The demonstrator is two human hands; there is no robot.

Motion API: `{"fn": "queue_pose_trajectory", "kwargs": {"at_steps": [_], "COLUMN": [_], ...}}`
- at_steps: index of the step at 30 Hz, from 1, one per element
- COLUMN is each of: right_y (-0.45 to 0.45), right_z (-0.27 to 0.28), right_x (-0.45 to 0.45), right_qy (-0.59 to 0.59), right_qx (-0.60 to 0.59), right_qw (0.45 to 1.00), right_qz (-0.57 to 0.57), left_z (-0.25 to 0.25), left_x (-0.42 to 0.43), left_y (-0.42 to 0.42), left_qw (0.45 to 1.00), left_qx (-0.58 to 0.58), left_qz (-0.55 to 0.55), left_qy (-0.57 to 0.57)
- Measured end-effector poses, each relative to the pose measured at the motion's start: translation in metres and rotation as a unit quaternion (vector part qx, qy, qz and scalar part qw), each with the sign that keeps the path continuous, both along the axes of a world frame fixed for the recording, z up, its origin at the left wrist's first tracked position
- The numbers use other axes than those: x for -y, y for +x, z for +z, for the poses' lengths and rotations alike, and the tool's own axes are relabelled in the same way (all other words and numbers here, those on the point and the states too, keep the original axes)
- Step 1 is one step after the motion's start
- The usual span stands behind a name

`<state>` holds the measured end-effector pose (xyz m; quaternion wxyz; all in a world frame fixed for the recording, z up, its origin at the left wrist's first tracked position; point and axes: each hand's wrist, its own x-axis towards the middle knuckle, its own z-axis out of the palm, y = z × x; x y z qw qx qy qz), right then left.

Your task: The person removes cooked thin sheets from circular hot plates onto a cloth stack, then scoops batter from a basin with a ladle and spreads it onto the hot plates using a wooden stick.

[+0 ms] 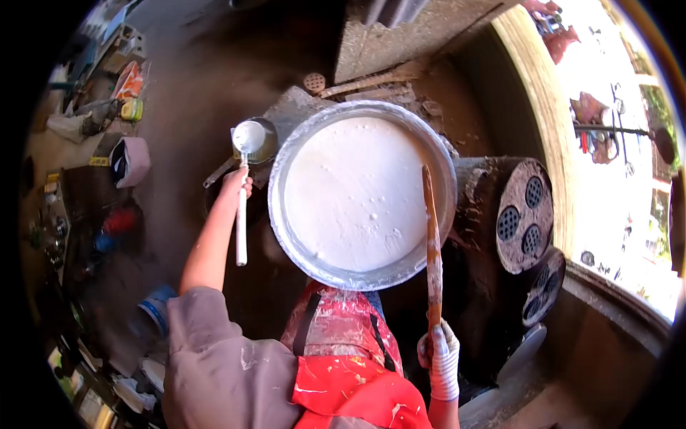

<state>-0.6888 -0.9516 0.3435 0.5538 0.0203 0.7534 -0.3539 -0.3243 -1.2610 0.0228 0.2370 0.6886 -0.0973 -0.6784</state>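
Note:
A wide metal pot [277, 214] full of white liquid [350, 193] stands in front of me. To the left of its rim, my left hand [234, 187] is closed around the handle of a ladle [249, 137], whose bowl is coated white. Under that bowl sits a small metal container [268, 143], partly covered. My right hand [441, 354], in a whitish glove, grips a long wooden stick [434, 257]. The stick's far end reaches over the right side of the pot, its tip at the liquid; how deep it goes I cannot tell.
Right of the pot lie dark cylinders [525, 214] with perforated round ends, near a bright opening in the wall. A large board [407, 43] leans at the back. Along the left are a pink-and-dark item [131, 162], a blue container [157, 309] and assorted clutter.

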Motion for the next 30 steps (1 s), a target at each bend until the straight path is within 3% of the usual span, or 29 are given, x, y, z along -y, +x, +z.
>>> {"fn": "queue_pose_trajectory", "kwargs": {"at_steps": [4, 7, 13, 15, 17, 19, 21, 23, 24, 25, 26, 28, 29, 30], "right_y": [-0.001, -0.002, -0.009, -0.013, -0.021, -0.034, -0.056, -0.073, -0.083, -0.095, -0.103, -0.117, -0.12, -0.123], "right_z": [0.008, 0.016, 0.029, 0.028, 0.017, 0.009, -0.004, -0.006, -0.013, -0.02, -0.014, -0.006, -0.004, 0.001], "right_x": [-0.008, -0.016, -0.056, -0.071, -0.088, -0.098, -0.113, -0.118, -0.129, -0.137, -0.139, -0.14, -0.141, -0.137], "right_qy": [-0.048, -0.053, -0.09, -0.09, -0.096, -0.097, -0.072, -0.065, -0.069, -0.044, -0.014, 0.002, -0.01, -0.012], "right_qx": [-0.005, 0.007, 0.015, 0.013, 0.007, -0.041, -0.16, -0.233, -0.298, -0.393, -0.406, -0.434, -0.444, -0.441], "right_qw": [0.999, 0.998, 0.994, 0.994, 0.993, 0.994, 0.969, 0.942, 0.908, 0.83, 0.798, 0.743, 0.724, 0.71], "right_qz": [-0.017, -0.024, -0.062, -0.063, -0.069, 0.027, 0.174, 0.232, 0.287, 0.393, 0.445, 0.509, 0.528, 0.549], "left_z": [0.111, 0.127, 0.109, 0.128, 0.15, 0.153, 0.159, 0.128, 0.113, 0.1, 0.086, 0.069, 0.092, 0.114], "left_x": [-0.021, -0.048, -0.18, -0.186, -0.167, -0.145, -0.129, -0.118, -0.116, -0.118, -0.127, -0.14, -0.154, -0.172], "left_y": [-0.039, -0.08, -0.066, -0.059, -0.076, -0.104, -0.151, -0.177, -0.19, -0.2, -0.202, -0.205, -0.217, -0.232], "left_qw": [0.998, 0.991, 0.935, 0.892, 0.89, 0.906, 0.892, 0.897, 0.879, 0.852, 0.852, 0.761, 0.759, 0.784], "left_qx": [-0.013, -0.067, 0.004, 0.125, 0.162, 0.141, 0.172, 0.122, 0.176, 0.23, 0.231, 0.305, 0.307, 0.297], "left_qz": [-0.062, -0.11, -0.336, -0.43, -0.426, -0.377, -0.353, -0.344, -0.402, -0.454, -0.452, -0.458, -0.462, -0.479], "left_qy": [-0.028, -0.042, 0.114, 0.058, -0.016, -0.13, -0.225, -0.251, -0.185, -0.121, -0.126, -0.342, -0.34, -0.259]}}
